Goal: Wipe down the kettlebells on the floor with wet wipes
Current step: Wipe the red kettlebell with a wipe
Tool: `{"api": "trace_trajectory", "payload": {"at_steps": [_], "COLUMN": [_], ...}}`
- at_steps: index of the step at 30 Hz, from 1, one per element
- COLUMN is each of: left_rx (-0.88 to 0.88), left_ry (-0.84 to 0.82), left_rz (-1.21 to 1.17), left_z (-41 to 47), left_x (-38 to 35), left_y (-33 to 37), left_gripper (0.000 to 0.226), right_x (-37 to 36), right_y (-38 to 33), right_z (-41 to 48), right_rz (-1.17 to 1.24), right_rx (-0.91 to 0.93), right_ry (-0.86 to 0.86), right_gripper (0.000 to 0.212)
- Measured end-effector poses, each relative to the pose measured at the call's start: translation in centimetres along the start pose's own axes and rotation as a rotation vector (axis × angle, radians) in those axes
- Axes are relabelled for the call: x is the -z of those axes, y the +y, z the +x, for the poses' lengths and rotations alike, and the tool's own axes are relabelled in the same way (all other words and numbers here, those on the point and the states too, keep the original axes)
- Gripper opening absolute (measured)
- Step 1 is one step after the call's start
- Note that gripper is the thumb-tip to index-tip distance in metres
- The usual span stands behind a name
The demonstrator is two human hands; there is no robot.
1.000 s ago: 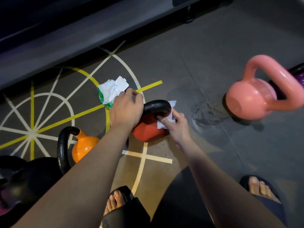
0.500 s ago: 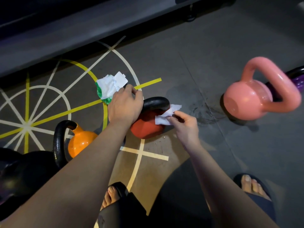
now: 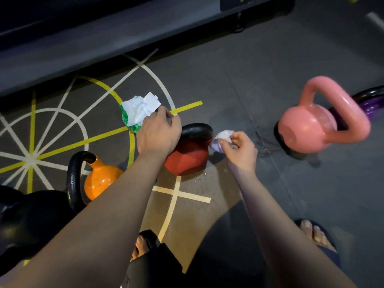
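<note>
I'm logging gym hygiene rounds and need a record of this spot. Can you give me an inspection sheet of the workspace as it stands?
Surface: dark floor with white and yellow painted lines; wet streaks between the red and pink kettlebells.
Job's things: red kettlebell upright; pink kettlebell lying on its side; orange kettlebell, black kettlebell and purple kettlebell at the edges; open green wipe pack.
Clutter: nothing seen.
Hands: left hand grips the red kettlebell's black handle; right hand pinches a crumpled wipe beside that handle.
Cables: nothing seen.
Surroundings: dark raised ledge along the far side; the person's sandalled feet nearest the camera.
</note>
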State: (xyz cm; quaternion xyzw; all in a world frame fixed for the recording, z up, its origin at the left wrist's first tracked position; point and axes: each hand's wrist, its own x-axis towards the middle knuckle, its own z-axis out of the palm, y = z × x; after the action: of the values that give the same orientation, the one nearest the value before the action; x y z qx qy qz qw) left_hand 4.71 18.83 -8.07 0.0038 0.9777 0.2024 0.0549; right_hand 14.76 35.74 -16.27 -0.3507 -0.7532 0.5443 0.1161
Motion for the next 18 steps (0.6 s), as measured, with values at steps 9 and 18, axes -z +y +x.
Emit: {"api": "trace_trajectory", "payload": {"at_steps": [9,18], "left_rx": [0.015,0.02], "left_ry": [0.02,0.044], "left_rz": [-0.006,0.005], "left_z": [0.1,0.1], "left_x": [-0.1,-0.3], "left_y": [-0.1,-0.1], "left_gripper": [0.03,0.034], "right_x": [-3.4,-2.5], "right_y": [0.1,2.3], "right_z": [0.3,-3.3], "right_rz": [-0.138,0.337], "right_rx": [0.127,0.027], "right_ry": [-0.164,-0.269], "right_gripper": [0.017,0.03]}}
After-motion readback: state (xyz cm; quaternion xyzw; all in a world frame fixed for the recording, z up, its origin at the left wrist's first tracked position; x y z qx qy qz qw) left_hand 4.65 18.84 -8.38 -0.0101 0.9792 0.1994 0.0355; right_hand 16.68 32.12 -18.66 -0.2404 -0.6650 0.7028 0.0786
